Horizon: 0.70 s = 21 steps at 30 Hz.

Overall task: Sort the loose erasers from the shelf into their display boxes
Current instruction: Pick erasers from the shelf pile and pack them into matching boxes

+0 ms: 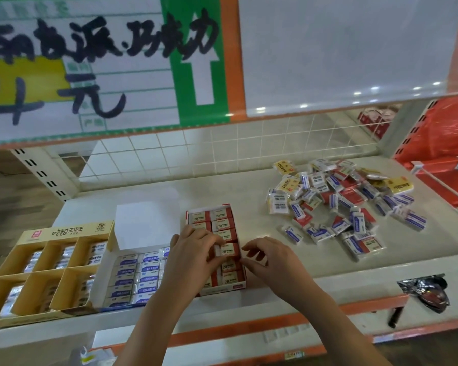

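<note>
Erasers [336, 204] are lying in a loose heap toward the back right of the shelf [238, 188], red-and-white, blue-and-white and yellow wrappers all jumbled and overlapping. Near the front edge, about the middle, the red display box [234, 286] is sitting nearly full, with two columns of red-and-white 2B erasers packed side by side. The person's left hand [196, 249] is hovering over that box, its curled fingers pinching one red-and-white eraser [226, 250] at its left end, right over the rows. The right hand [270, 257] is waiting just beside the box's right wall, fingers loosely bent and holding nothing, fingertips near the eraser being held. Touching the red box on its left, the white box [106, 276] is showing rows of blue-and-white erasers, its lid standing up behind them. At the front left corner, the tan divided box [64, 233] is holding wrapped erasers in its compartments. A dark crumpled wrapper [426, 289] is hanging at the shelf's front edge on the right, and a handwritten price sign [90, 62] is hanging above.
</note>
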### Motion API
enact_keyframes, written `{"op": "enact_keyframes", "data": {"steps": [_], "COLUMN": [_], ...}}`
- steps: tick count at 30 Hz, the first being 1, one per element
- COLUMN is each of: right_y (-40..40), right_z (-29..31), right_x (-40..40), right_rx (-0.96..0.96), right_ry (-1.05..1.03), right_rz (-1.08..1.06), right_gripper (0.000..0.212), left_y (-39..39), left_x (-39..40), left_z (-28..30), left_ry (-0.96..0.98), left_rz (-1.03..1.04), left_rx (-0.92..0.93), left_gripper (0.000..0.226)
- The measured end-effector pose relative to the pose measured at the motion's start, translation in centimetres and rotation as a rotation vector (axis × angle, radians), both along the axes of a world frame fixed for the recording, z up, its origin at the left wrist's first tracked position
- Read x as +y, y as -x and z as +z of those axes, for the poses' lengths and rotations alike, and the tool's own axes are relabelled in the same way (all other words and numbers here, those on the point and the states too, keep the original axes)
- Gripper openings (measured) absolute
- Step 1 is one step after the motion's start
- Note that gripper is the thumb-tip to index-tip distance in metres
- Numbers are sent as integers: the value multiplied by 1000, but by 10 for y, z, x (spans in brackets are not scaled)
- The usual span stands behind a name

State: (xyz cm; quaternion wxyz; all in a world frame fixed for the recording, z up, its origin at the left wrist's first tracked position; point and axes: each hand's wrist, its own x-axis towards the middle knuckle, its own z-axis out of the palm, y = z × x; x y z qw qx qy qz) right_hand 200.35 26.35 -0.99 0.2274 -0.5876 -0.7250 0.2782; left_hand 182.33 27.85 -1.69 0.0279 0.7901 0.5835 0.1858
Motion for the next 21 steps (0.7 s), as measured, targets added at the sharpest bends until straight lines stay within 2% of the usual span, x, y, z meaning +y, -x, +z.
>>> {"op": "enact_keyframes", "data": {"steps": [5, 12, 21], "right_y": [0, -1, -40], "right_z": [-1, -4, -3], "right_x": [0, 1, 3], "right_rx": [10, 12, -24], "right_ry": [8, 11, -137], "right_rz": [-3, -1, -53], "right_gripper": [30, 32, 25], "left_y": [-3, -3, -25], "left_x": [2, 0, 4], "left_z": [2, -5, 22], "left_ry": [54, -37, -52], "left_rz": [-13, 20, 21], "left_rx": [24, 118, 35], "left_gripper": [30, 43, 29]}}
